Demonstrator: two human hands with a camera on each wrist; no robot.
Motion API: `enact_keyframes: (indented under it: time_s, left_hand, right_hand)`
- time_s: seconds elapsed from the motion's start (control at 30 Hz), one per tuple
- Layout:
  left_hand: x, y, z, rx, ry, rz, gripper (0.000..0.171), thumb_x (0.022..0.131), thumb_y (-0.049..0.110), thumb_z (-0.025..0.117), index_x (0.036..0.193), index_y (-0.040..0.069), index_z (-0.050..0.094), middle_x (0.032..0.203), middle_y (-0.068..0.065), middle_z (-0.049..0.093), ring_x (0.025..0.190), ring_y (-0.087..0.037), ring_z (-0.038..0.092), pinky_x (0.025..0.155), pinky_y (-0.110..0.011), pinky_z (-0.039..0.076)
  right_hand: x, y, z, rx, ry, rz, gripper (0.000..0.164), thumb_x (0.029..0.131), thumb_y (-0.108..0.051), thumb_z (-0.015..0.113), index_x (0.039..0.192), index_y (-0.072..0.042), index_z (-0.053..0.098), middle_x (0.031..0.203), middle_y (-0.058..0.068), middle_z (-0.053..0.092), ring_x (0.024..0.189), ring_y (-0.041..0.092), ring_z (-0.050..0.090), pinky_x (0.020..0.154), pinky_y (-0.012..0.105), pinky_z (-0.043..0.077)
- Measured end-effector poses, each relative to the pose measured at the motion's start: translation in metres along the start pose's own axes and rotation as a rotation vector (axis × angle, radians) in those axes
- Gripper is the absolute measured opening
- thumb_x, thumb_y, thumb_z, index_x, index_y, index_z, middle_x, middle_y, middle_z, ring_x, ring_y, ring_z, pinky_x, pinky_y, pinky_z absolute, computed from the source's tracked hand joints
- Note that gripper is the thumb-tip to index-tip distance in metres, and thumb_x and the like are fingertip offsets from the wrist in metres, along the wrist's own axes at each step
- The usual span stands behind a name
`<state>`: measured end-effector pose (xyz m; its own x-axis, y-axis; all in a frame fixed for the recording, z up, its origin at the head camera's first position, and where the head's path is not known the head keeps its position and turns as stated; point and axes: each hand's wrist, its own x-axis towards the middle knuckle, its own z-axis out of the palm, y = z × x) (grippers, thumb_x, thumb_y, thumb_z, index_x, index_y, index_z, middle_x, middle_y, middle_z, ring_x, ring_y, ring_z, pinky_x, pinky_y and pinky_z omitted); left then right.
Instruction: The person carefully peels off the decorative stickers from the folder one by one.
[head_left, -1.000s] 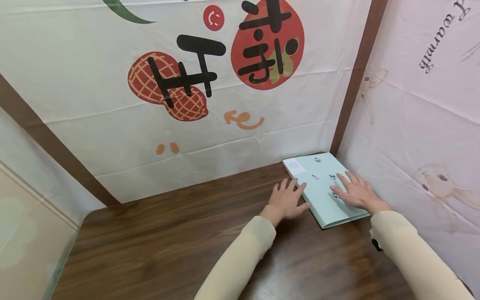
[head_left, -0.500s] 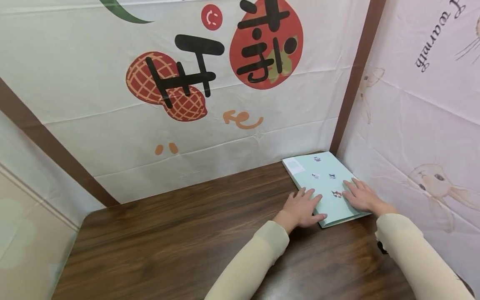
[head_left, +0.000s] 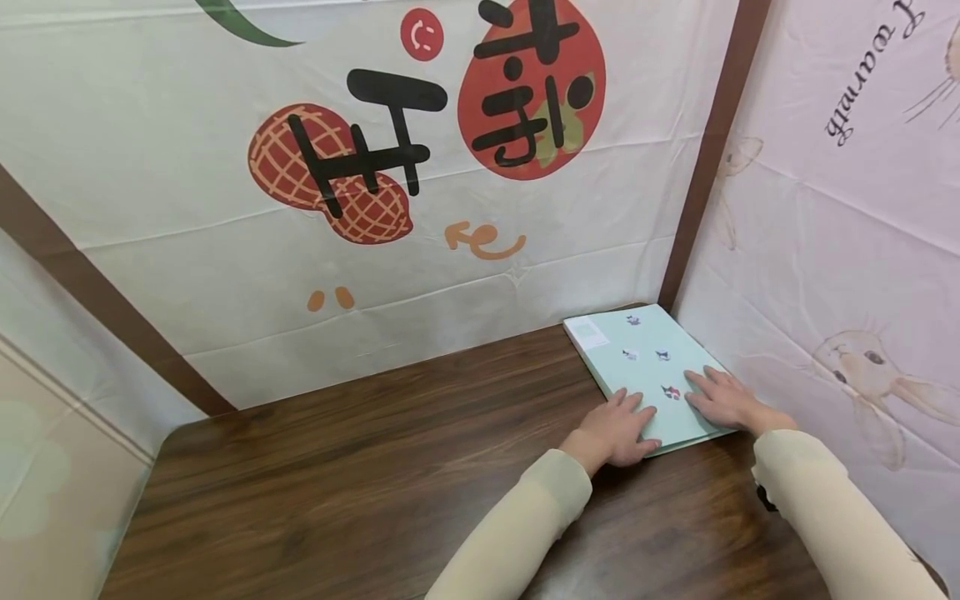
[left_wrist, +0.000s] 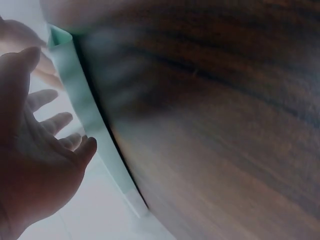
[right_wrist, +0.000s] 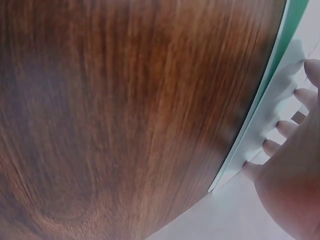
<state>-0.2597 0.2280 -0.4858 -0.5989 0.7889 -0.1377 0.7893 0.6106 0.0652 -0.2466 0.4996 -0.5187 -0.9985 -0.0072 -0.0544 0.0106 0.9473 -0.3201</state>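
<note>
A mint-green file folder [head_left: 641, 375] lies flat at the table's far right corner, with a white label and several small cartoon stickers on its cover. My left hand [head_left: 615, 427] has its spread fingers over the near left edge. On the right side of the cover, my right hand [head_left: 729, 402] rests with its fingers extended. The left wrist view shows the folder's spine [left_wrist: 92, 110] just beyond the fingertips of the left hand [left_wrist: 40, 165]. Seen from the right wrist, the fingertips of the right hand [right_wrist: 295, 165] meet the cover near its edge.
The dark wood table [head_left: 337, 483] stretches left and forward of the folder. A white printed cloth wall [head_left: 412, 292] rises behind it, and a pinkish cloth wall [head_left: 795, 275] with rabbit drawings stands close on the right.
My left hand has moved right and nearer, from beside the folder onto its near left edge. The right hand has slid toward the cover's right side. The folder stays about where it was.
</note>
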Motion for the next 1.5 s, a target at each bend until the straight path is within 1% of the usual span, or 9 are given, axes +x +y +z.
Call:
enact_keyframes:
  time_s: [0.23, 0.47, 0.6, 0.7, 0.9, 1.03, 1.17, 1.3, 1.5]
  left_hand:
    - [0.001, 0.003, 0.007, 0.008, -0.029, -0.004, 0.059, 0.105, 0.058, 0.043, 0.158, 0.032, 0.04, 0.167, 0.005, 0.028, 0.155, -0.018, 0.022, 0.121, -0.027, 0.028]
    - [0.004, 0.005, 0.01, 0.04, -0.032, 0.0, 0.059, 0.105, 0.058, 0.043, 0.157, 0.03, 0.041, 0.166, 0.004, 0.029, 0.155, -0.019, 0.022, 0.122, -0.026, 0.025]
    - [0.003, 0.007, 0.012, 0.062, -0.037, 0.009, 0.059, 0.105, 0.058, 0.043, 0.156, 0.029, 0.044, 0.165, 0.003, 0.032, 0.155, -0.019, 0.024, 0.122, -0.027, 0.025]
    - [0.001, 0.009, 0.012, 0.077, -0.039, 0.02, 0.058, 0.105, 0.058, 0.043, 0.155, 0.029, 0.044, 0.165, 0.003, 0.033, 0.154, -0.019, 0.024, 0.122, -0.026, 0.024]
    - [-0.006, 0.009, 0.009, 0.097, -0.037, 0.038, 0.059, 0.105, 0.059, 0.043, 0.155, 0.028, 0.045, 0.164, 0.002, 0.034, 0.154, -0.019, 0.026, 0.123, -0.026, 0.021]
    - [-0.011, 0.005, 0.007, 0.085, -0.042, 0.031, 0.059, 0.105, 0.059, 0.043, 0.155, 0.028, 0.045, 0.165, 0.003, 0.034, 0.154, -0.018, 0.026, 0.122, -0.026, 0.023]
    - [-0.013, -0.002, 0.005, 0.065, -0.047, 0.019, 0.059, 0.105, 0.059, 0.044, 0.155, 0.028, 0.045, 0.165, 0.003, 0.034, 0.154, -0.019, 0.026, 0.122, -0.027, 0.025]
    - [-0.017, -0.01, 0.004, 0.043, -0.05, 0.006, 0.059, 0.104, 0.059, 0.044, 0.155, 0.028, 0.046, 0.165, 0.003, 0.034, 0.154, -0.02, 0.026, 0.121, -0.029, 0.027]
    - [-0.021, -0.021, 0.005, 0.014, -0.06, -0.004, 0.06, 0.104, 0.06, 0.045, 0.155, 0.028, 0.045, 0.166, 0.003, 0.032, 0.155, -0.02, 0.024, 0.121, -0.03, 0.029]
  right_hand:
    - [-0.002, -0.007, -0.003, -0.036, -0.01, 0.016, 0.061, 0.105, -0.04, 0.046, 0.149, 0.002, 0.047, 0.151, 0.044, 0.029, 0.135, 0.069, 0.027, 0.104, 0.079, 0.027]
    - [-0.003, -0.013, -0.007, -0.093, -0.01, 0.019, 0.056, 0.105, -0.035, 0.05, 0.147, 0.001, 0.05, 0.151, 0.041, 0.033, 0.13, 0.072, 0.031, 0.1, 0.081, 0.03]
    - [-0.006, -0.013, -0.006, -0.095, 0.001, -0.022, 0.054, 0.104, -0.032, 0.053, 0.144, 0.004, 0.053, 0.148, 0.044, 0.037, 0.131, 0.068, 0.035, 0.104, 0.077, 0.031]
    - [-0.008, -0.011, -0.004, -0.081, 0.011, -0.046, 0.054, 0.102, -0.03, 0.054, 0.142, 0.006, 0.053, 0.146, 0.045, 0.037, 0.133, 0.065, 0.036, 0.108, 0.074, 0.028]
    - [-0.008, -0.004, 0.001, -0.07, 0.016, -0.07, 0.058, 0.102, -0.037, 0.051, 0.144, 0.004, 0.053, 0.146, 0.045, 0.037, 0.135, 0.063, 0.036, 0.11, 0.073, 0.026]
    - [-0.006, -0.006, 0.001, -0.078, 0.014, -0.079, 0.059, 0.103, -0.039, 0.051, 0.144, 0.003, 0.053, 0.146, 0.045, 0.038, 0.133, 0.065, 0.037, 0.109, 0.073, 0.028]
    - [-0.001, -0.016, -0.004, -0.076, -0.04, -0.028, 0.061, 0.103, -0.041, 0.05, 0.147, 0.0, 0.05, 0.15, 0.042, 0.034, 0.133, 0.07, 0.03, 0.106, 0.076, 0.029]
    - [0.006, -0.021, -0.001, -0.078, -0.067, -0.013, 0.06, 0.105, -0.04, 0.047, 0.15, 0.0, 0.047, 0.152, 0.042, 0.03, 0.134, 0.072, 0.025, 0.106, 0.078, 0.027]
    - [0.006, -0.043, -0.003, -0.055, -0.089, 0.021, 0.059, 0.105, -0.037, 0.047, 0.151, 0.001, 0.044, 0.154, 0.041, 0.027, 0.135, 0.074, 0.019, 0.102, 0.083, 0.026]
